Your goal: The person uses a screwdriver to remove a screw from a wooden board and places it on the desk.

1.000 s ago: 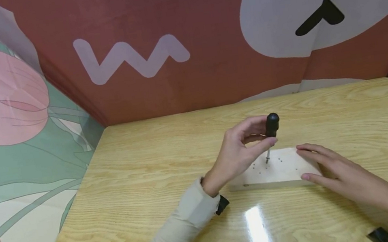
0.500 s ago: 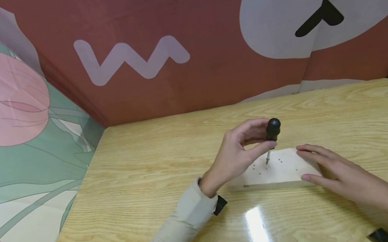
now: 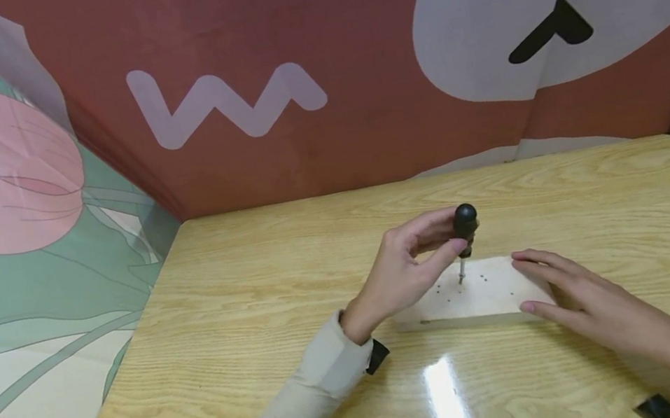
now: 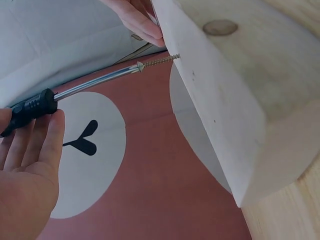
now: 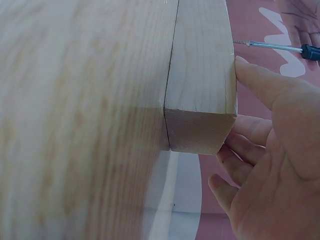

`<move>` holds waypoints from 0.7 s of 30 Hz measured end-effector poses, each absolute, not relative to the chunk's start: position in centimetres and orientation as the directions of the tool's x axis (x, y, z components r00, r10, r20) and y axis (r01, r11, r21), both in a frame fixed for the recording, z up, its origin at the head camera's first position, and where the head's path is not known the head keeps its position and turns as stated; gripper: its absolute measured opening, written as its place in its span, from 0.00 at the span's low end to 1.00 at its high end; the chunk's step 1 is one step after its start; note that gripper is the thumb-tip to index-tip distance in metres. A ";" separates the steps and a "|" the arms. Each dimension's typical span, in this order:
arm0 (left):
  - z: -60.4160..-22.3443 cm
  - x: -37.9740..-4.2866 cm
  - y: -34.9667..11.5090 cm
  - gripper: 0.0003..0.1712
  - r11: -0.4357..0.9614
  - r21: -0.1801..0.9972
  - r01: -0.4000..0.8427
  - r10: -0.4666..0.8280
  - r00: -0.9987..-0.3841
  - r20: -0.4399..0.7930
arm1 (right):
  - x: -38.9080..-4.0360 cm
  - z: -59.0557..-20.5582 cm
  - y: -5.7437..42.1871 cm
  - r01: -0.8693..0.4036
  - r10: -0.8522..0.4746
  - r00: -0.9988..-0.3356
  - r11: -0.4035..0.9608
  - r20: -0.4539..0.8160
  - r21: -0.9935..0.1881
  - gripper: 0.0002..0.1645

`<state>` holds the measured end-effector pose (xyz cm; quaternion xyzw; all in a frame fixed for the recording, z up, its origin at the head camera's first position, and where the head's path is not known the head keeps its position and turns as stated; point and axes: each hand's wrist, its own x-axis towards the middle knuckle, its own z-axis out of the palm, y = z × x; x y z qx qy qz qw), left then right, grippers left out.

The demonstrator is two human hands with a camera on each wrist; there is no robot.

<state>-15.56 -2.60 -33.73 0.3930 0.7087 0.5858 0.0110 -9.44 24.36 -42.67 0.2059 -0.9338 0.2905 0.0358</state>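
**Bracing with one side, aligning with the other**

You are pinching the driver [image 3: 465,220] in your left grip [image 3: 403,270], thumb and fingers closing around its black handle, apparently to line it up with the screw [image 4: 160,61] beneath. The driver is standing almost upright, its tip meeting the screw's head, while the screw's point is meeting the upper face of the block [image 3: 480,296]; how deep it is sitting, you cannot tell.

Your right grip [image 3: 589,302] is pinching the block near its right end, thumb at the near edge and fingers at the far one, likely to stop it twisting or sliding. The block is lying flat on the bench [image 3: 267,274], seemingly giving the screw a firm bed.

Small dark holes [image 4: 215,121] are dotting that pale, smooth face, and an oval knot [image 4: 220,27] is marking one side. Brassy thread is showing along the screw, and the driver's metal shaft is gleaming. The block's edges are running square, and the bench's yellow, wavy grain is catching a glossy patch of light.
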 end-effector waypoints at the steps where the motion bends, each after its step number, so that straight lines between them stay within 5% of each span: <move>1: -33.7 -15.6 -2.6 0.21 0.007 0.837 0.546 0.571 -0.690 0.445 | -9.4 -42.6 24.3 -0.407 -0.364 -0.912 0.746 0.189 -0.526 0.35; 21: -33.5 -15.6 -2.7 0.21 0.013 0.838 0.546 0.552 -0.703 0.449 | -9.4 -42.5 24.2 -0.408 -0.367 -0.911 0.739 0.189 -0.536 0.36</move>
